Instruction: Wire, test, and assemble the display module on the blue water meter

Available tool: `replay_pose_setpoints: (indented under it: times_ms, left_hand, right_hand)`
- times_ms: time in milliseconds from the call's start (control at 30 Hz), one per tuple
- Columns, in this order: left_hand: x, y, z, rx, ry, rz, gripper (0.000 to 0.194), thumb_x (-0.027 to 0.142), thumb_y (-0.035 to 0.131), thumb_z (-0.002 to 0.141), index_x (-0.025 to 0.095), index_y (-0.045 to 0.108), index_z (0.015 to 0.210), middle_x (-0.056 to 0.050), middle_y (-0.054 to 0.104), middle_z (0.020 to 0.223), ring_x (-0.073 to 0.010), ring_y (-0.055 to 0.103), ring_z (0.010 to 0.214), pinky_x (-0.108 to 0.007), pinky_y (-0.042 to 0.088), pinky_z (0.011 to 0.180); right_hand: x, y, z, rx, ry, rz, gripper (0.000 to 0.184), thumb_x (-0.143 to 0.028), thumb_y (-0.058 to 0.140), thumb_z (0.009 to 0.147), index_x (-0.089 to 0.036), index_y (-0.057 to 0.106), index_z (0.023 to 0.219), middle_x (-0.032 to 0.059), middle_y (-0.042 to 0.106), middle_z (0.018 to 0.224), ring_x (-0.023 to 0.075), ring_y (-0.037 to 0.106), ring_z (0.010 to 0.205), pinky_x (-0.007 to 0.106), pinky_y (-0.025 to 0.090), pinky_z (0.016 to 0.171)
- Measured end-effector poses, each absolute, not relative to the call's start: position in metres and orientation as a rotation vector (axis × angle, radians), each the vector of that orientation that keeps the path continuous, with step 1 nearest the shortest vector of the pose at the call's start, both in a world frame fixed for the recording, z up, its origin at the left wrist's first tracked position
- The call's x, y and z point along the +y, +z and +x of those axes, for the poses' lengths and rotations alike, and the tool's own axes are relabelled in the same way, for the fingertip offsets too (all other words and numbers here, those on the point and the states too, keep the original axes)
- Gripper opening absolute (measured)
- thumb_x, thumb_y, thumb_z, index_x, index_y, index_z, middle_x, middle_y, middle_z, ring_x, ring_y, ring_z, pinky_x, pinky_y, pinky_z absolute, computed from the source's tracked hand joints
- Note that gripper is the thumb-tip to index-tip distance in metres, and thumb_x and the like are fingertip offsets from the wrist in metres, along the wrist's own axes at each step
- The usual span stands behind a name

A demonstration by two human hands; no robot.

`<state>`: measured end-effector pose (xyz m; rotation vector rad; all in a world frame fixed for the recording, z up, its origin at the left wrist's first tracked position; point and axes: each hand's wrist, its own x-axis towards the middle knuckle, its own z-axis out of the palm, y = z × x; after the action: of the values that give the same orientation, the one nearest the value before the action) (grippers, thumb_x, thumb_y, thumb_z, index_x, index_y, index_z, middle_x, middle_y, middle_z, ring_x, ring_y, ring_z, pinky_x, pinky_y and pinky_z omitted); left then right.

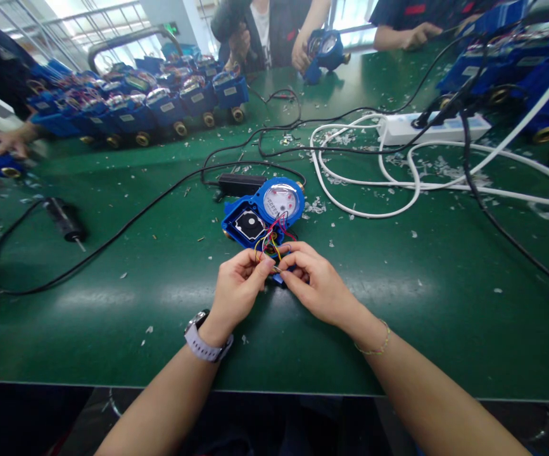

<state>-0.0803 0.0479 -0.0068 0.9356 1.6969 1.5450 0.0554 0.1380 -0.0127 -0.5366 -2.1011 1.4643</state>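
Observation:
A blue water meter (281, 199) lies on the green table, its round dial facing up. Beside the dial, its box is uncovered and shows a black square part (250, 223). Thin red, yellow, white and black wires (274, 239) run from the meter down to my fingers. My left hand (243, 278) is closed in a pinch at the wire ends. Opposite it, my right hand (315, 278) also pinches the wires, its fingertips nearly meeting the left ones. A blue piece below the wires is partly covered by my fingers.
Many blue meters (167, 107) stand in rows at the back left. A black electric screwdriver (64, 218) lies at left, its cord crossing the table. A white power strip (433, 128) with looped cables sits at right. Co-workers' hands (301, 54) are across the table. Scraps litter the surface.

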Motion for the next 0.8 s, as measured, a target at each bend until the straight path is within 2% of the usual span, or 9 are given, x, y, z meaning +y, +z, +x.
replay_pose_setpoints:
  times_ms: [133,333,433,500,667,800]
  left_hand:
    - [0.0479,-0.0061,-0.0804,1.696,1.531,0.924,0.026,0.038,0.072,0.076,0.015,0.062,0.07,0.001,0.065,0.059,-0.0059,0.048,0.041,-0.017,0.043,0.041]
    - [0.047,-0.0062,-0.0786,1.685,1.518,0.917,0.027,0.039,0.072,0.077,0.015,0.062,0.071,0.0,0.067,0.06,-0.006,0.049,0.042,-0.018,0.043,0.043]
    - [0.0476,-0.0063,-0.0774,1.655,1.524,0.893,0.028,0.04,0.073,0.076,0.015,0.063,0.071,-0.001,0.068,0.061,-0.0051,0.048,0.041,-0.017,0.041,0.042]
    - [0.0483,-0.0068,-0.077,1.625,1.531,0.863,0.029,0.041,0.074,0.076,0.014,0.062,0.072,-0.001,0.069,0.062,-0.0046,0.047,0.04,-0.017,0.039,0.04]
    - [0.0498,-0.0079,-0.0775,1.559,1.562,0.805,0.032,0.043,0.074,0.076,0.014,0.06,0.075,-0.004,0.072,0.066,-0.0044,0.047,0.039,-0.017,0.036,0.039]
    - [0.0502,-0.0086,-0.0779,1.545,1.58,0.816,0.032,0.043,0.074,0.077,0.014,0.06,0.075,-0.004,0.072,0.066,-0.0045,0.048,0.039,-0.016,0.036,0.039]
  right_hand:
    - [0.1391,-0.0101,0.0558,-2.091,1.445,-0.532,0.013,-0.011,0.053,0.089,-0.016,0.06,0.079,0.0064,0.056,0.108,0.0094,0.053,0.067,0.023,0.044,0.058]
    - [0.1417,-0.0107,0.0567,-2.126,1.354,-0.51,0.017,-0.016,0.048,0.093,-0.019,0.055,0.077,0.0059,0.057,0.101,0.0156,0.056,0.085,0.029,0.045,0.075]
    - [0.1424,-0.012,0.0568,-2.112,1.37,-0.514,0.024,-0.02,0.044,0.096,-0.019,0.053,0.073,0.0063,0.056,0.1,0.017,0.057,0.089,0.03,0.045,0.076]
    - [0.1432,-0.0124,0.0568,-2.097,1.381,-0.522,0.029,-0.022,0.042,0.097,-0.019,0.053,0.071,0.0063,0.057,0.098,0.0167,0.057,0.086,0.03,0.046,0.074]
    - [0.1453,-0.0097,0.0572,-2.02,1.539,-0.559,0.028,-0.021,0.04,0.096,-0.016,0.061,0.078,0.0069,0.056,0.103,0.0106,0.055,0.066,0.024,0.045,0.054]
    - [0.146,-0.0069,0.0585,-2.01,1.586,-0.554,0.027,-0.02,0.041,0.095,-0.016,0.063,0.079,0.0069,0.055,0.103,0.008,0.052,0.061,0.023,0.047,0.053]
